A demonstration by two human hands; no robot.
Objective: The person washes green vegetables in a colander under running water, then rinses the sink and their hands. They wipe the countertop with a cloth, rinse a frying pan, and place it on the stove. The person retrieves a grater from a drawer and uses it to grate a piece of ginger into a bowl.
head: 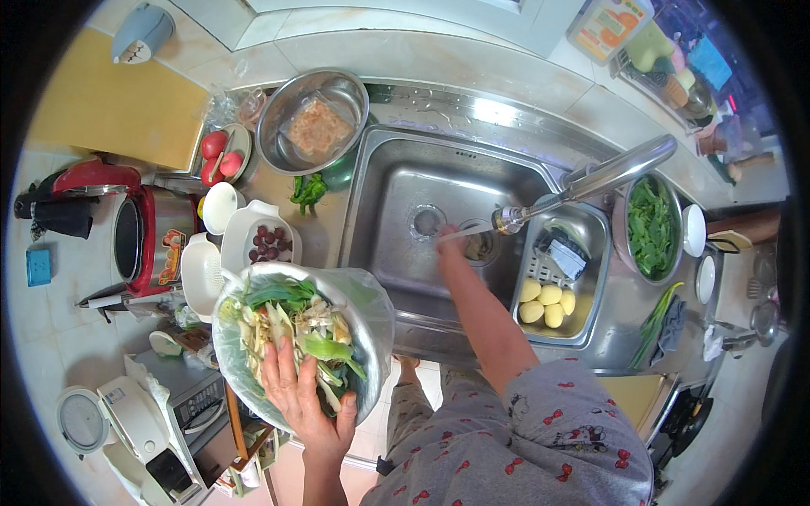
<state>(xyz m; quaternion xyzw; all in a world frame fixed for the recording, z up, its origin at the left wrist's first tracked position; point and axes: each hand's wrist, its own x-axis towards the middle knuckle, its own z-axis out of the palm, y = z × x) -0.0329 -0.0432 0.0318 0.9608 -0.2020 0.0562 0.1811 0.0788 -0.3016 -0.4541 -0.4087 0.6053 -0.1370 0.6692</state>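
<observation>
My left hand (304, 392) rests with spread fingers on vegetable scraps (297, 322) in a bin lined with a clear plastic bag (373, 297), left of the steel sink (405, 272). My right hand (450, 243) is over the large basin, at the water stream from the faucet (544, 205); the water partly hides its fingers. Beside it lies the drain strainer (481, 243). Peeled potatoes (549, 294) sit in the small basin near a dark packet (566, 256).
A steel bowl (269, 142) with a bagged food item, leafy greens (308, 193) and a white container (288, 221) of grapes stand left of the sink. On the right are a bowl of greens (652, 234), green onions (655, 326) and a grey cloth (671, 329).
</observation>
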